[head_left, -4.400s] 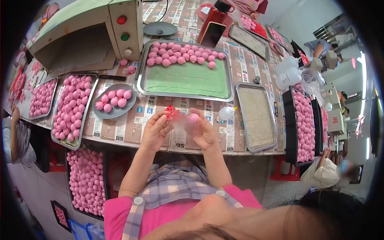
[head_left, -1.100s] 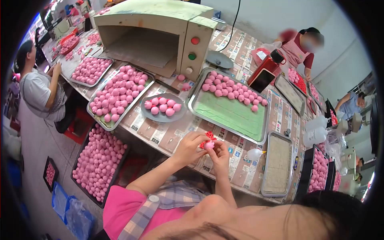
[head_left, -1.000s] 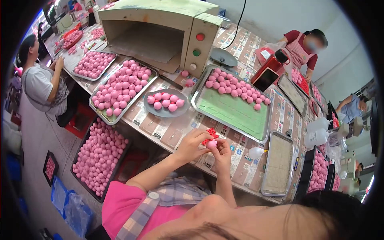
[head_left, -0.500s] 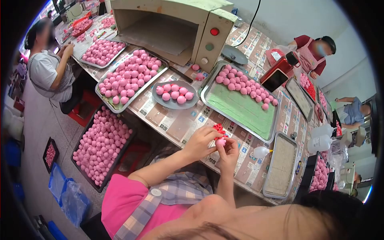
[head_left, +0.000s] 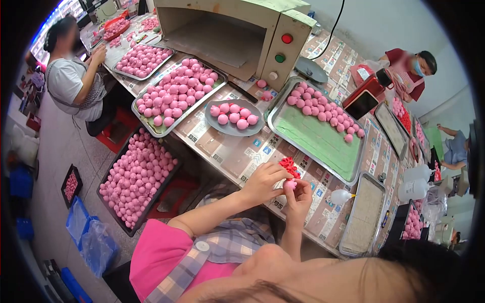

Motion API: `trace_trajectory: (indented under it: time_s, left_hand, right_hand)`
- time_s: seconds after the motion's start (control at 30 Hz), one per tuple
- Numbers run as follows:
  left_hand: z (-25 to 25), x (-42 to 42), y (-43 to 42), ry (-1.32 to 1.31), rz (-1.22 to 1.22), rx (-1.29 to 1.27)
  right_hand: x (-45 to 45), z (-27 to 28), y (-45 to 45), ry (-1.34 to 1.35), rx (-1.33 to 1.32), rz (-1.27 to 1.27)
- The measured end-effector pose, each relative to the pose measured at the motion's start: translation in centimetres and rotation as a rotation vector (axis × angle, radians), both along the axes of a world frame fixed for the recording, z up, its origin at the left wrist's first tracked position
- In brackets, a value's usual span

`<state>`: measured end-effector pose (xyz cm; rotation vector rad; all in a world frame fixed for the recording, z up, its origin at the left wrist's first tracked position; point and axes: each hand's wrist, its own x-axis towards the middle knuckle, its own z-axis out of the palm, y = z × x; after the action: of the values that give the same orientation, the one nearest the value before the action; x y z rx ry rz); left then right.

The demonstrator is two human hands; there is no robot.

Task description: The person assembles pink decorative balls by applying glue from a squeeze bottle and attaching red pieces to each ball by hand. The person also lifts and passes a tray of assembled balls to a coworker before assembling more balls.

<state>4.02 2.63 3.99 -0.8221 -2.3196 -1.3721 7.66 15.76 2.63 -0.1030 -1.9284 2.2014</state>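
My left hand (head_left: pixel 266 183) is closed with its fingertips on a red piece (head_left: pixel 289 166), beside a pink ball (head_left: pixel 290 186). Around that ball my right hand (head_left: pixel 299 198) is closed, thumb and fingers pinching it. Both hands meet above the front edge of the table. Beyond them a green-lined metal tray (head_left: pixel 319 132) holds rows of pink balls along its far side. To its left, several pink balls with red bits lie on a grey plate (head_left: pixel 233 118). A small white bottle with a yellow tip (head_left: pixel 341 196) lies right of my hands.
An oven-like machine (head_left: pixel 230 30) stands at the back. Trays of pink balls (head_left: pixel 177 93) are on the left, a black crate of them (head_left: pixel 137 179) below. A red bottle (head_left: pixel 369 88) and a phone (head_left: pixel 361 104) stand behind the green-lined tray. Co-workers (head_left: pixel 76 83) (head_left: pixel 411 73) are left and back right.
The view has swung left, so the table's things appear farther right. My hands have come together, and the pink ball is now beside the red piece.
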Motion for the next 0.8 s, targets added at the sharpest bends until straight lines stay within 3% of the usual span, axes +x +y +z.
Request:
trace_trajectory:
  time_s: [0.23,0.43,0.8]
  left_hand:
    - [0.1,0.1,0.7,-0.096,0.0,0.042]
    - [0.7,-1.1,0.3,0.067,0.003,0.019]
    - [0.2,-2.6,-4.0,-0.018,0.122,0.088]
  right_hand:
    - [-0.2,0.1,-0.1,0.022,0.001,-0.041]
    - [-0.9,0.9,-0.2,0.04,0.089,-0.043]
    - [-1.7,0.4,-0.6,0.05,0.174,0.035]
